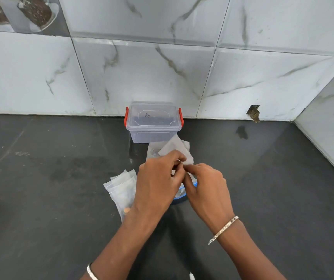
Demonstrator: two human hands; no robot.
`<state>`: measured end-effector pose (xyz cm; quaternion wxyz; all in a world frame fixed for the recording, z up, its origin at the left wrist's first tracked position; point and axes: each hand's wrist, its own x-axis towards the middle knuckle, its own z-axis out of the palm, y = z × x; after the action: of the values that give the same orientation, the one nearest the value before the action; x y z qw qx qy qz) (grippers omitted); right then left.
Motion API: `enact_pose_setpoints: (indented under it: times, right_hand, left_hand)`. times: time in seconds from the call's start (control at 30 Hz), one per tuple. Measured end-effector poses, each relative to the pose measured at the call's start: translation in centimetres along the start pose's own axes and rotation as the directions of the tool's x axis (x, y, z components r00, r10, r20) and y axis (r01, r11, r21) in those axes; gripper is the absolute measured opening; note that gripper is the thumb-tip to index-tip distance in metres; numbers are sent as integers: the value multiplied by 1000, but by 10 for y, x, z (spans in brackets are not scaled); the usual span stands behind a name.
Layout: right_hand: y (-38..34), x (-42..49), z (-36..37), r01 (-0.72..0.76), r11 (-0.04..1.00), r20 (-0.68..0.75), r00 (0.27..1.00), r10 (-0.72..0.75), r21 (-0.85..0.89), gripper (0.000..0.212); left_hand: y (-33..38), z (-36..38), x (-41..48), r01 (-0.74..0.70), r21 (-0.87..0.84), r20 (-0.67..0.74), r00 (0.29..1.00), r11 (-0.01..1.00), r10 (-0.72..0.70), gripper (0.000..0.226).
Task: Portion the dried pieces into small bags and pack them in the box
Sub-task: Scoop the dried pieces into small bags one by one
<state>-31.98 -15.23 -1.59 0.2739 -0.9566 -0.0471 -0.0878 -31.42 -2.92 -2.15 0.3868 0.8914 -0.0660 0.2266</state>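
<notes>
A clear plastic box (153,123) with red side clips and its lid on stands against the tiled wall. In front of it my left hand (157,179) and my right hand (206,183) meet over the counter, and both pinch the lower edge of a small clear bag (177,148) that sticks up between them. A pile of small clear bags (120,187) lies to the left of my left hand, with a few brownish pieces showing near its lower end. Under my hands a blue-rimmed container (180,196) shows only in part.
The dark counter (51,188) runs to the marble-tiled wall (142,77) at the back and a side wall at the right. A small hole in the tile (254,113) sits at the wall's base. A white pen tip (191,276) pokes in at the bottom edge.
</notes>
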Motion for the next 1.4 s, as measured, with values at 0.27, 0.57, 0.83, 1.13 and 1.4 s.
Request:
enact_pose_setpoints:
  times: [0.27, 0.57, 0.83, 1.13, 1.4]
  right_hand:
    - [4, 9, 3, 67, 989, 172, 984, -44, -132, 41]
    - [0, 5, -2, 276, 958, 374, 898, -231, -73, 39]
    - [-6, 9, 6, 276, 923, 309, 932, -189, -269, 29]
    - [-5, 6, -9, 240, 970, 242, 944, -227, -27, 15]
    - [-14, -4, -18, 315, 935, 382, 854, -354, 162, 19]
  left_hand:
    - [-10, -1, 0, -36, 168, -24, 999, 985, 40, 13]
    - [-22, -19, 12, 49, 181, 98, 993, 982, -68, 20]
    - [-22, -29, 11, 25, 133, 172, 984, 991, -48, 19]
    - [-43, -57, 13, 95, -116, 694, 720, 989, 13, 113]
    - [-43, -39, 6, 268, -393, 739, 661, 880, 128, 40]
